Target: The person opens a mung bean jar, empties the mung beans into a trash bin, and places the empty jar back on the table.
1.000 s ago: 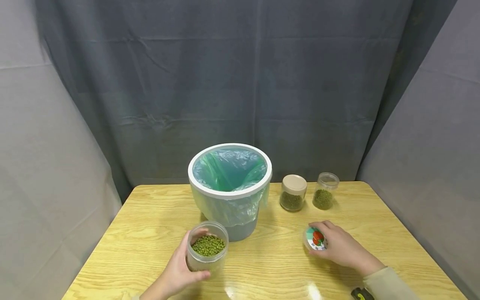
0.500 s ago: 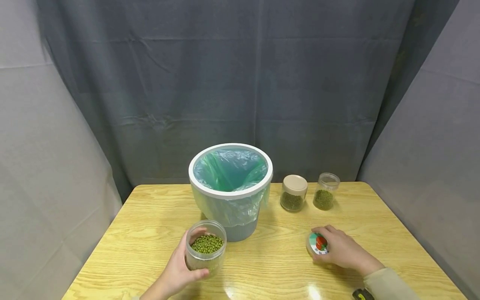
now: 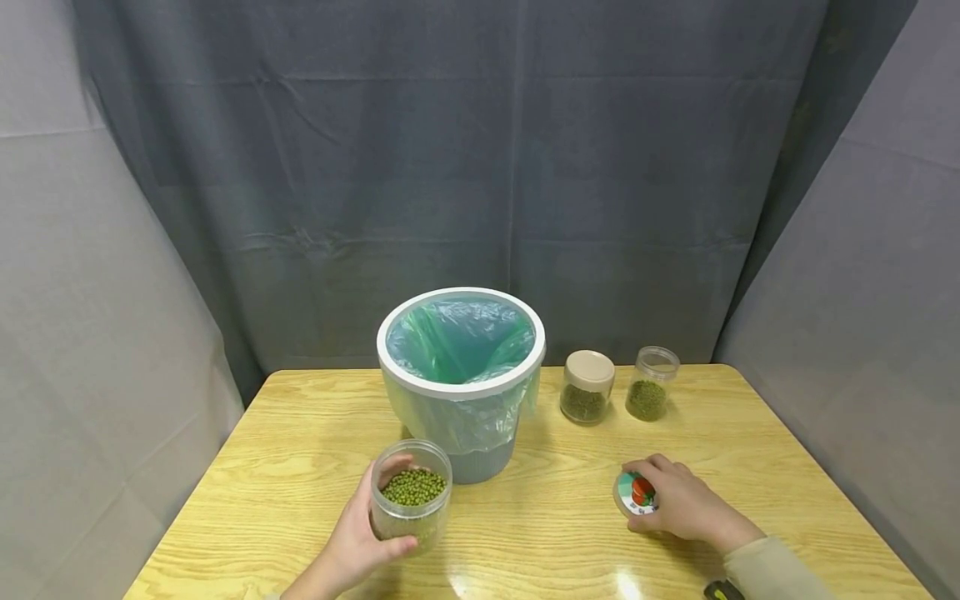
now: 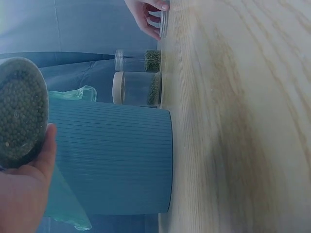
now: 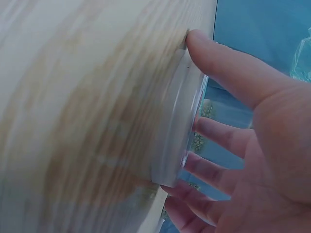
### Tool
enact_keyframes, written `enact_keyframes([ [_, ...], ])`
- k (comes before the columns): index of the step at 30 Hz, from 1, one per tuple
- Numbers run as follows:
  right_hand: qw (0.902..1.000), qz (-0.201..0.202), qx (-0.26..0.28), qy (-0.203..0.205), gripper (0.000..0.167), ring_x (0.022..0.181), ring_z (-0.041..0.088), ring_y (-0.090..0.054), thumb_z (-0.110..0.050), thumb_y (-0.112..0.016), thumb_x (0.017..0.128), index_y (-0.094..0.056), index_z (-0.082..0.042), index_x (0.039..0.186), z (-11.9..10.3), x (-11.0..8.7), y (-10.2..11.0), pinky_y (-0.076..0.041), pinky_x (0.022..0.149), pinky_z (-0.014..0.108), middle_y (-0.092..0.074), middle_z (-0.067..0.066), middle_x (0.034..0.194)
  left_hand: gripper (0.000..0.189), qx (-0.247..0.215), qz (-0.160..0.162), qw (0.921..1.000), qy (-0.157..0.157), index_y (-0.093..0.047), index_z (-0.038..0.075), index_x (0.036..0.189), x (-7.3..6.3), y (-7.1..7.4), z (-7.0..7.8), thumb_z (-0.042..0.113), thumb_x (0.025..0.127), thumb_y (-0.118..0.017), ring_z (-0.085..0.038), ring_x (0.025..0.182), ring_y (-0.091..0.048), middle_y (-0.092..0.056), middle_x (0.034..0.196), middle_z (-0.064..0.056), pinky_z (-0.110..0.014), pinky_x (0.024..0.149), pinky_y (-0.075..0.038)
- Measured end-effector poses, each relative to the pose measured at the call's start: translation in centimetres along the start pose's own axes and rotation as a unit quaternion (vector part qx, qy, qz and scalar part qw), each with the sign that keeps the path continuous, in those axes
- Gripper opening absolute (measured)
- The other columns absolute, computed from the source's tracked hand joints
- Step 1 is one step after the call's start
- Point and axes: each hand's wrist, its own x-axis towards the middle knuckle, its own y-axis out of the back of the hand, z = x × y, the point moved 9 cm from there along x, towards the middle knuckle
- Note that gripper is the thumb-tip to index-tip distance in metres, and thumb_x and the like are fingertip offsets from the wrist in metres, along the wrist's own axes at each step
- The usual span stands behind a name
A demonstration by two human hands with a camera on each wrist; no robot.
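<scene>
My left hand holds an open clear plastic jar of green mung beans, thumb across the front and fingers round the far side. Its base, seen from below in the left wrist view, is held above the table. On the table to the right lies a round jar lid with a red and green picture label. My right hand grips the lid's rim. In the right wrist view the lid sits flat on the wood, the thumb at one edge and the fingers at the other.
A grey bin with a white rim and green liner stands behind the held jar. Back right are a beige-lidded jar and a clear-topped jar, both with green contents. A dark object with yellow marking lies beside the right sleeve.
My right hand has shifted the lid slightly right and toward me, and the lid now lies on the table. The left hand and jar have barely moved.
</scene>
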Motion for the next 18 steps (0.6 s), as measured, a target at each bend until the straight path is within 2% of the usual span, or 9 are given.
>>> enact_keyframes([
  [5,0.9999,-0.006,-0.01,-0.002,0.085,0.104,0.03,-0.056,-0.052,-0.089,0.074,-0.057,-0.014,0.142,0.0,0.1,-0.1,-0.051,0.076,0.053,-0.057,0.011,0.128,0.086,-0.009,0.0,0.9999,0.005,-0.041,0.006,0.151,0.0,0.1,-0.1,0.01,0.078,-0.088,-0.005,0.133,-0.052,-0.057,0.144,-0.002,-0.016,0.112,-0.034],
  [8,0.9999,0.0,-0.015,-0.003,0.079,0.107,0.034,-0.057,-0.055,-0.083,0.081,-0.056,-0.013,0.143,-0.3,0.1,0.1,-0.05,0.079,0.061,-0.057,0.015,0.131,0.086,-0.002,0.004,1.0,0.009,-0.042,0.007,0.151,0.0,0.3,-0.2,0.01,0.078,-0.088,-0.006,0.133,-0.053,-0.057,0.144,-0.003,-0.017,0.112,-0.035],
  [12,0.999,0.038,-0.021,-0.003,0.067,0.112,0.044,-0.057,-0.056,-0.069,0.093,-0.058,-0.011,0.142,-0.9,0.2,1.5,-0.045,0.084,0.072,-0.056,0.019,0.135,0.085,0.006,0.007,0.9996,0.025,-0.043,0.011,0.151,0.0,0.6,-0.4,0.012,0.079,-0.088,-0.006,0.132,-0.053,-0.057,0.145,-0.003,-0.019,0.111,-0.037],
  [15,0.9969,0.077,-0.017,0.002,0.062,0.115,0.05,-0.058,-0.056,-0.063,0.097,-0.061,-0.01,0.138,-1.5,0.4,3.2,-0.044,0.085,0.074,-0.058,0.021,0.135,0.084,0.004,0.011,0.9994,0.033,-0.042,0.011,0.151,0.2,0.9,-0.3,0.014,0.081,-0.088,-0.005,0.132,-0.053,-0.056,0.145,-0.002,-0.019,0.11,-0.038],
  [18,0.9934,0.114,-0.01,0.014,0.056,0.114,0.05,-0.061,-0.052,-0.064,0.099,-0.064,-0.008,0.134,-2.3,0.7,4.9,-0.047,0.085,0.071,-0.061,0.021,0.133,0.083,0.003,0.018,0.9994,0.028,-0.041,0.008,0.15,0.4,1.2,-0.1,0.017,0.082,-0.087,-0.005,0.132,-0.053,-0.057,0.143,0.001,-0.02,0.109,-0.039],
])
